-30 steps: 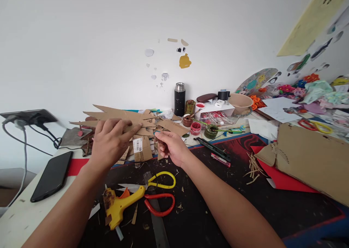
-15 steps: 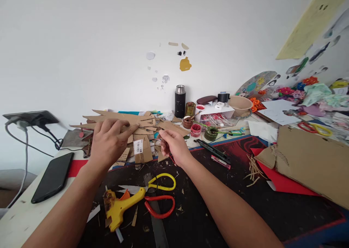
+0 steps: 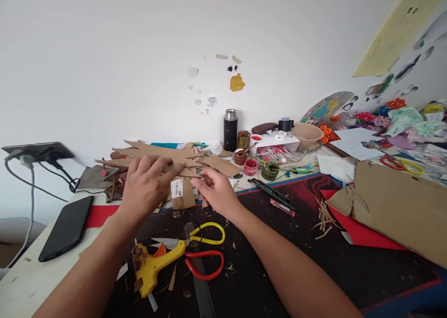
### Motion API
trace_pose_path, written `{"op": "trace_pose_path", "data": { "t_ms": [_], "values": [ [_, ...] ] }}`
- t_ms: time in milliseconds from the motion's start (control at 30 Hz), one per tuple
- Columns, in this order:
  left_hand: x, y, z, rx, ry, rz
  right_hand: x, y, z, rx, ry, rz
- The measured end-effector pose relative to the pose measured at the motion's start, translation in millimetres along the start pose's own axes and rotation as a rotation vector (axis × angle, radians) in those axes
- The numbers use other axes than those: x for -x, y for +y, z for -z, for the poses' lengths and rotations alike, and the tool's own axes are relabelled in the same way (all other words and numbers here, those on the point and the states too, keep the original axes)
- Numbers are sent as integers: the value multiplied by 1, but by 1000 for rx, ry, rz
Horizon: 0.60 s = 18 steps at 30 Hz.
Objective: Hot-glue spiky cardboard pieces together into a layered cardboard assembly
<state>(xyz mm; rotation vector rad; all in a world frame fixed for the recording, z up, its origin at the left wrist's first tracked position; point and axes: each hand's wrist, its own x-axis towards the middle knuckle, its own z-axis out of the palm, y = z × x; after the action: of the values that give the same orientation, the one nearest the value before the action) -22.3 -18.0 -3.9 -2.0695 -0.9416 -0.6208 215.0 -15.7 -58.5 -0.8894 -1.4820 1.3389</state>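
My left hand (image 3: 146,187) hovers with its fingers stretched out over a heap of cut cardboard strips (image 3: 167,155) at the back of the table, its fingertips at the top pieces. It holds nothing. My right hand (image 3: 216,192) is just to the right, its fingers bent into a loose pinch beside a cardboard piece with a white barcode label (image 3: 179,192). What the pinch holds is too small to make out. In front of both hands lie yellow-handled scissors (image 3: 206,232), red-handled scissors (image 3: 206,264) and a yellow glue gun (image 3: 153,262).
A black phone (image 3: 66,227) lies at the left, near a power strip with cables (image 3: 35,152). A black flask (image 3: 230,129), paint pots (image 3: 249,165), a bowl (image 3: 307,134) and a black cutter (image 3: 274,192) stand behind. A large cardboard sheet (image 3: 398,206) on red paper fills the right.
My right hand has dropped slightly and moved left, toward the labelled cardboard piece. My left hand has shifted a little right over the cardboard heap, fingers still spread.
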Motion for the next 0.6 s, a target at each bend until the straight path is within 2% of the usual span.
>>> {"op": "trace_pose_path", "data": {
  "t_ms": [233, 367, 600],
  "values": [
    [1, 5, 0, 49, -30, 8, 0, 0, -1, 8, 7, 3],
    [0, 3, -1, 31, -2, -5, 0, 0, -1, 10, 10, 16],
    [0, -3, 0, -11, -23, -22, -1, -1, 0, 13, 22, -1]
  ]
}}
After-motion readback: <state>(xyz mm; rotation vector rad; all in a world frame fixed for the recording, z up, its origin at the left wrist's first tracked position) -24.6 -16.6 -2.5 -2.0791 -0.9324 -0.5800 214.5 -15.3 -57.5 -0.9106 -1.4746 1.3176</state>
